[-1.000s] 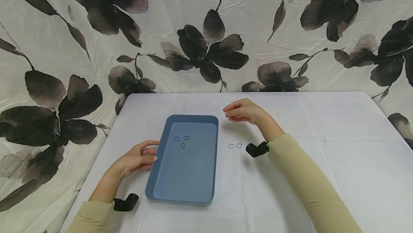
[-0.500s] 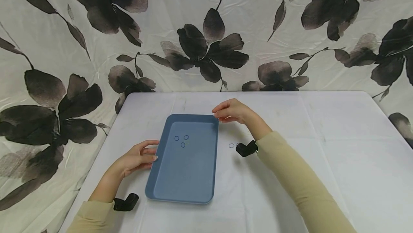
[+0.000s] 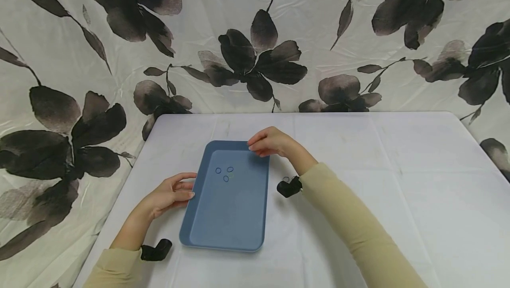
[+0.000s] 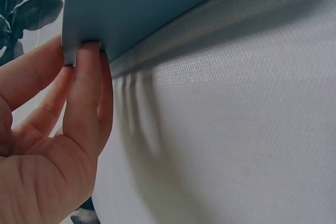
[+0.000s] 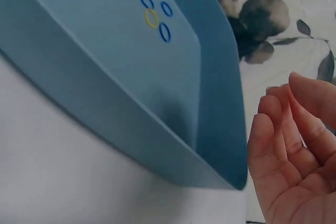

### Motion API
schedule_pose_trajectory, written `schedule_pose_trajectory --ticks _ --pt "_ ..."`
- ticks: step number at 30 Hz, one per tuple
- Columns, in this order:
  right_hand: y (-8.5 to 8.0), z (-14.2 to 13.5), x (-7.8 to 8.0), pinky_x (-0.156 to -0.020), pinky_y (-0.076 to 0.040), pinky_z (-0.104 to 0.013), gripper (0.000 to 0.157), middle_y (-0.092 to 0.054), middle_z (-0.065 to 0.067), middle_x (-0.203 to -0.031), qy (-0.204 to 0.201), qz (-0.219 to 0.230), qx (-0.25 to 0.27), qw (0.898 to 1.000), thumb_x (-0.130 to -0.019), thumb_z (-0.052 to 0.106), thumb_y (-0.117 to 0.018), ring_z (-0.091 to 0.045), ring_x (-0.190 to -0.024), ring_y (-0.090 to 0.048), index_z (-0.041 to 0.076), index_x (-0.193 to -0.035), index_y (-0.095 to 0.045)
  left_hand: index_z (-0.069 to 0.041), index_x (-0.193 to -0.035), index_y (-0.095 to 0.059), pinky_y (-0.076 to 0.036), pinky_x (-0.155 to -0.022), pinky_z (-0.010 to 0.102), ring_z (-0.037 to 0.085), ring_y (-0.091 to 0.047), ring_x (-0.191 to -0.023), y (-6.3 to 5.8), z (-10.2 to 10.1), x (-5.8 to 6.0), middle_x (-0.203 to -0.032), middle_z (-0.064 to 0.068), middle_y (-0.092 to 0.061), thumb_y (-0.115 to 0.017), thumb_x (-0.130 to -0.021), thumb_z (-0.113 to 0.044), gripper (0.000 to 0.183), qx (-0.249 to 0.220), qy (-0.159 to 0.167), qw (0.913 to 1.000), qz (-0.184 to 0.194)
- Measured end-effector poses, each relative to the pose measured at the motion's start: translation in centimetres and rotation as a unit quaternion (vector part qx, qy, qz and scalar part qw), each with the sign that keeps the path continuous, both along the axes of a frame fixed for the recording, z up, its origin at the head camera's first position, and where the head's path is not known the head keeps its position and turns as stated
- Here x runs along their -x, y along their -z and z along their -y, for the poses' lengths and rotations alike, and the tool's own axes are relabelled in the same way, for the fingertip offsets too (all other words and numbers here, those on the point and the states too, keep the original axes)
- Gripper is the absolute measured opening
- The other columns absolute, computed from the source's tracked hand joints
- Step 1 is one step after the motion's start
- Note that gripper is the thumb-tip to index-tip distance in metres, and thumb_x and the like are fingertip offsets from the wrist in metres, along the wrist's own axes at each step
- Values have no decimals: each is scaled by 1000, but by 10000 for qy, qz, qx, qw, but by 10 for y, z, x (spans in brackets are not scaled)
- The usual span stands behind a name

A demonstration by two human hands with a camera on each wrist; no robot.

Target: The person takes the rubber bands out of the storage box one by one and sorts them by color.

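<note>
A blue rectangular tray (image 3: 227, 217) lies on the white table. Inside it, towards the far end, are three thin blue rings (image 3: 226, 178) and a yellow ring (image 5: 151, 18), close together. My left hand (image 3: 169, 197) rests its fingertips against the outside of the tray's left wall; no fingertip shows inside the tray. Over the far right corner hovers my right hand (image 3: 272, 142), its fingers loosely bent and thumb near the index finger. Between them I see nothing in the right wrist view (image 5: 294, 156). Right of the tray, a thin dark ring (image 3: 285, 178) is partly hidden.
A black wrist camera (image 3: 289, 187) on the right arm covers part of the table beside the tray. Another black wrist camera (image 3: 156, 250) sits at the left wrist. Behind the table (image 3: 378, 217) hangs a white cloth (image 3: 338, 13) with dark flowers.
My right hand has moved left from beside the tray to over its far right corner. Its wrist camera now covers one of the two rings on the table. The left hand stays still.
</note>
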State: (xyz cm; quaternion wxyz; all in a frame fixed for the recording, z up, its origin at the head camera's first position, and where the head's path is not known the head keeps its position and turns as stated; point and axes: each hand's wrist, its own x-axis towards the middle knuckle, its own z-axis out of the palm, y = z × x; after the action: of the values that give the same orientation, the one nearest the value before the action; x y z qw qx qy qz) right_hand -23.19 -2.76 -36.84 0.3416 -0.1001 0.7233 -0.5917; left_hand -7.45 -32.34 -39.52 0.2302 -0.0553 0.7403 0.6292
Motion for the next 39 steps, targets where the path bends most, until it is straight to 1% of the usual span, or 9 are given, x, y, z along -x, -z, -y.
schedule_pose_trajectory --ticks 3,8,15,20,26,30,34,36,39 --pt "5 7 -2 -59 -50 -25 26 -61 -3 -68 -39 52 70 10000 -81 -2 -68 -13 -60 -57 -8 -106 -64 7 -142 -23 -50 -76 29 13 -60 -90 1 0 0 -111 12 -57 -60 -86 2 68 -49 0 10000 11" --pt "11 16 -9 -61 -50 -25 26 -61 -4 -69 -117 67 34 9999 -81 -2 -67 -14 -62 -57 -8 -107 -64 6 -143 -22 -50 -76 28 13 -60 -89 1 0 -1 -110 11 -56 -60 -86 2 68 -121 -5 9999 34" --pt "17 33 -17 -60 -50 -25 25 -60 -4 -68 -96 123 142 9998 -81 -3 -68 -14 -61 -57 -7 -105 -66 8 -142 -21 -51 -76 28 13 -61 -90 4 2 -1 -108 8 -58 -59 -87 3 68 -350 41 9994 25" --pt "21 41 -21 -62 -51 -27 22 -60 -4 -70 -62 31 87 9999 -82 -2 -67 -14 -62 -56 -6 -104 -67 8 -142 -20 -51 -76 28 13 -61 -90 6 4 -1 -107 6 -59 -60 -87 3 69 -474 70 9988 41" --pt "30 46 -25 -65 -52 -29 24 -62 -4 -74 -222 -171 -97 9996 -81 -2 -68 -14 -64 -56 -5 -105 -67 7 -142 -22 -51 -75 27 12 -61 -89 5 4 -1 -107 7 -59 -61 -86 2 69 -438 -9 9990 38" --pt "36 48 -28 -66 -52 -28 24 -64 -5 -79 -193 -414 -174 9988 -81 -2 -68 -13 -65 -56 -5 -104 -68 6 -143 -22 -51 -75 27 13 -60 -90 5 3 0 -108 8 -57 -61 -87 2 68 -344 -9 9994 20" --pt "44 51 -29 -63 -50 -25 20 -66 -9 -83 -121 -928 -314 9951 -81 -2 -67 -11 -64 -55 -4 -101 -69 5 -143 -22 -50 -75 27 13 -60 -91 6 2 0 -110 9 -56 -61 -87 0 68 -273 23 9996 12" --pt "46 53 -30 -60 -48 -24 19 -66 -10 -83 -125 -1251 -463 9910 -81 -2 -67 -11 -62 -54 -3 -100 -69 5 -143 -22 -50 -76 27 13 -60 -91 6 3 0 -111 10 -56 -61 -87 0 68 -253 23 9997 11" --pt "49 58 -32 -57 -45 -21 17 -66 -9 -81 -188 -1742 -759 9816 -80 -1 -68 -9 -60 -52 -2 -97 -71 5 -143 -22 -50 -76 27 13 -60 -92 6 4 0 -114 12 -55 -61 -87 0 69 -221 24 9998 2"
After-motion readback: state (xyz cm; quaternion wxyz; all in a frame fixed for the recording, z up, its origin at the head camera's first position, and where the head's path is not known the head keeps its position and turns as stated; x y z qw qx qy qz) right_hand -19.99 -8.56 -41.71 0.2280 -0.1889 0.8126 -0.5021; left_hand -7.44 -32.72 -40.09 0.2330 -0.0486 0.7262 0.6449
